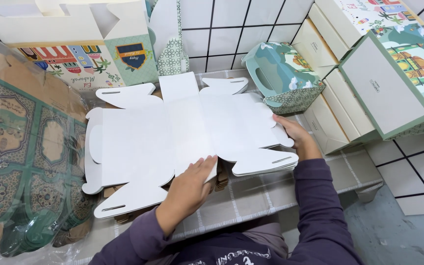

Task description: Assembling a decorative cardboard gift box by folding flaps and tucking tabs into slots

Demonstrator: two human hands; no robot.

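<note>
Head view: a flat white box blank (182, 132) lies unfolded at frame centre on a checked cloth (271, 196). The left hand (192, 184) presses flat on its lower edge, fingers spread; the right hand (293, 135) grips its right flap. Folding looks underway; creasing panels upright seems next. Finished green boxes (283, 76) stand upper right, against the tiled wall (231, 29).

Bright, even light; sharp, slight edge distortion.
</note>
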